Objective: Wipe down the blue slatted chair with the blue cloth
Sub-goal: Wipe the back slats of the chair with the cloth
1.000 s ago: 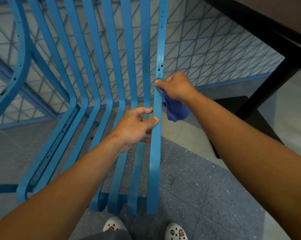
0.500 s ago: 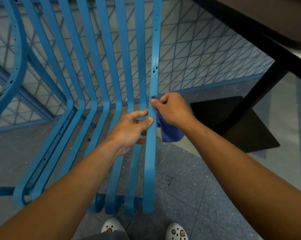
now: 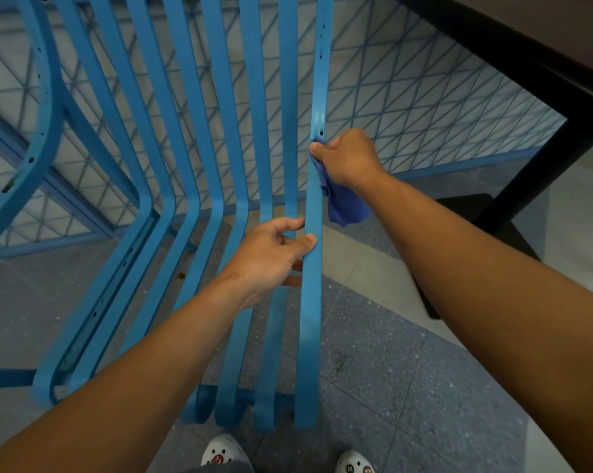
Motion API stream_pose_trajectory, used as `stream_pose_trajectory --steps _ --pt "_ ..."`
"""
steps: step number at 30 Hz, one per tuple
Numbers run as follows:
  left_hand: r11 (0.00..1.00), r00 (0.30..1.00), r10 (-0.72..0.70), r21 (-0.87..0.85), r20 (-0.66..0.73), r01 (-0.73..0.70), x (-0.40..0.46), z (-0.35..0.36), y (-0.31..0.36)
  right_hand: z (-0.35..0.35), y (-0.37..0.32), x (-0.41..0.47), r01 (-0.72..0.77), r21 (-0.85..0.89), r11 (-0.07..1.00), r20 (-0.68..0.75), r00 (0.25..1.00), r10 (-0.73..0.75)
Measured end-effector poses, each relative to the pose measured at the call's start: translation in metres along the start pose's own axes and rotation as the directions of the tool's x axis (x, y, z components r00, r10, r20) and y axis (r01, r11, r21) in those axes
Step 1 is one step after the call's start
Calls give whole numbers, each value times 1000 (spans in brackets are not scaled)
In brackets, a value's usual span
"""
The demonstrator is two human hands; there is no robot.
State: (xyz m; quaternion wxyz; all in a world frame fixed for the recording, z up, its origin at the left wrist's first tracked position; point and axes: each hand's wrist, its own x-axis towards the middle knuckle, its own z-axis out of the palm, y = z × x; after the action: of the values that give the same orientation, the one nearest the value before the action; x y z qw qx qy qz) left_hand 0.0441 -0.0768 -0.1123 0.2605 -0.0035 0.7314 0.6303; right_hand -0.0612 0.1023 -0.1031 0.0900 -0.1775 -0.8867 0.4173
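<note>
Blue-painted metal slats of the chair [image 3: 220, 138] fanned across the left and middle of the view, each one bent partway down and running to curled ends near the white shoes [image 3: 223, 454] at the bottom edge. Open gaps ran between the slats, with the grey speckled floor [image 3: 407, 387] visible through them. Right of the outermost slat [image 3: 314, 302] the floor lay open as far as the black base [image 3: 465, 213] of a dark table [image 3: 527, 63], whose leg slanted down from the upper right corner. Behind the chair stood a blue lattice panel [image 3: 407, 104], close to the slats.

That outermost slat looked glossy along its upper stretch and carried small dark holes, one just above the right hand [image 3: 348, 158]. Its long right edge was free along its whole length.

The right hand pinched the blue cloth [image 3: 344, 206] against the slat's right edge, thumb on the front face, the other fingers curled behind and hidden. A loose tail of the cloth hung below the hand, beside the slat and clear of it. The left hand [image 3: 271, 254] gripped the same slat lower down, thumb tip pressed on the front face and the fingers wrapped behind it, showing in the gap beside it.
</note>
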Motion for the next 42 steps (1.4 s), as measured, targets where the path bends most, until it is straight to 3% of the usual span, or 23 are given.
stream_pose_trajectory --steps 8,13,19,31,42 --pt "998 1000 19 59 5 -19 17 6 17 3 12 -14 54 -18 998 -2 999 -54" --pt "993 997 -13 -121 -75 4 31 10 18 4 29 -40 75 8 997 77 994 -75" --pt "996 996 42 -79 -74 -48 35 12 9 -3 24 -41 76 -6 997 136 988 -74" --pt "998 999 37 -44 -28 -38 40 3 8 6 -5 12 75 -4 997 -156 985 -75" --pt "999 998 38 -17 -41 -39 36 5 6 10 22 -37 114 28 993 -96 989 -111"
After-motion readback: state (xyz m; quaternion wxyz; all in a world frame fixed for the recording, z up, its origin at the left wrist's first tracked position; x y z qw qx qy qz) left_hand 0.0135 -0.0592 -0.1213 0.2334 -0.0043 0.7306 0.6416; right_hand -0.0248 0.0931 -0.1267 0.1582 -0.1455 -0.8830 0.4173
